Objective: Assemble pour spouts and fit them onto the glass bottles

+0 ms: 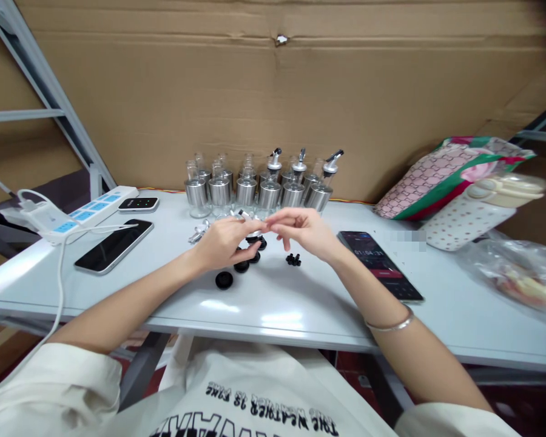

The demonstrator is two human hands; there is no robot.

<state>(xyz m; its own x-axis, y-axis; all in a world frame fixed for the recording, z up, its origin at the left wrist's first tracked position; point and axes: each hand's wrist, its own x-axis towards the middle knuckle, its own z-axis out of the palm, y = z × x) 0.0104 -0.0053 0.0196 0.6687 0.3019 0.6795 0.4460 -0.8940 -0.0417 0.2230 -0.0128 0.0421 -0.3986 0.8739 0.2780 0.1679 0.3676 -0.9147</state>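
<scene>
My left hand (pixel 225 241) is closed, with a small silver-and-black pourer piece (pixel 253 235) between its thumb and fingers, partly hidden. The fingertips of my right hand (pixel 306 233) meet those of the left above it, pinched together; what they hold is too small to tell. Black round rubber stoppers (pixel 224 280) lie below my left hand, some partly covered by it. A small pile of black bits (pixel 293 260) lies under my right hand. Silver spout parts (pixel 199 232) show behind my left fingers.
Several glass-and-steel bottles (pixel 220 191) stand in rows behind my hands; three carry pourers (pixel 275 161). A phone (pixel 113 246), power strip (pixel 95 209) and small device (pixel 139 204) lie left. Another phone (pixel 382 267), a tumbler (pixel 471 221), patterned bag (pixel 432 179) and plastic bag (pixel 523 279) are right.
</scene>
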